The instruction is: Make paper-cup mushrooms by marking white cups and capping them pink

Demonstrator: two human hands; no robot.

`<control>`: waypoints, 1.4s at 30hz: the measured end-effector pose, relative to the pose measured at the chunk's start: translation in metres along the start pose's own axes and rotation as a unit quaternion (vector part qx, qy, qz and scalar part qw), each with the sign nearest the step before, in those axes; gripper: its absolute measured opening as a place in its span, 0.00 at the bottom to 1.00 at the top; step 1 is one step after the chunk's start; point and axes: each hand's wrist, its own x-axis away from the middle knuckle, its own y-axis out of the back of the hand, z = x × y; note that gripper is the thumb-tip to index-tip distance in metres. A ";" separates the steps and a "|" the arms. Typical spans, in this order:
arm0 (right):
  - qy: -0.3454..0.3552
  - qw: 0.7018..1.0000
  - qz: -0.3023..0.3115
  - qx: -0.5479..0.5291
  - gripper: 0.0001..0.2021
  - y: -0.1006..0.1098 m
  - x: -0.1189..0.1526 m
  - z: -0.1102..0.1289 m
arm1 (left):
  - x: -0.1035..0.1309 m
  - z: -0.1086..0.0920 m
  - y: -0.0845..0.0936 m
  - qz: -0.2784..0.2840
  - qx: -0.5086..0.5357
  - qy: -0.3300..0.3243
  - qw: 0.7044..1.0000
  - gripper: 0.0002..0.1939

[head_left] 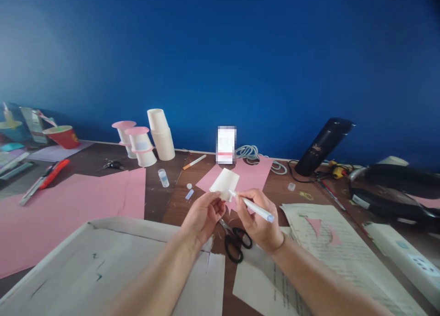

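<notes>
Between the fingers of my left hand (203,217) is a small white paper cup (226,180), tilted with its rim toward me. My right hand (261,224) grips a white marker (255,207) with a pale blue end, its tip at the lower right side of the cup. Whether the tip touches the cup I cannot tell. Black-handled scissors (234,249) lie just below my hands, their blades partly hidden. Under and behind the cup spreads a sheet of pink paper (259,169).
Stacked white cups (163,144) and pink-topped cups (140,144) stand back left. A phone (226,144) leans at the wall. On the right are a black bottle (325,146), printed papers (347,247) and a power strip (405,252). A red utility knife (51,176) lies left.
</notes>
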 end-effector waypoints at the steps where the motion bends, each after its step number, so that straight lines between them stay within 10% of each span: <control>1: -0.001 1.000 0.000 0.000 0.04 0.000 0.000 0.000 | 0.000 0.000 0.000 0.001 -0.003 -0.002 1.000 0.02; 42: -0.013 1.000 -0.002 0.007 0.04 0.000 0.000 0.001 | -0.001 0.001 0.000 -0.018 -0.009 -0.002 1.000 0.03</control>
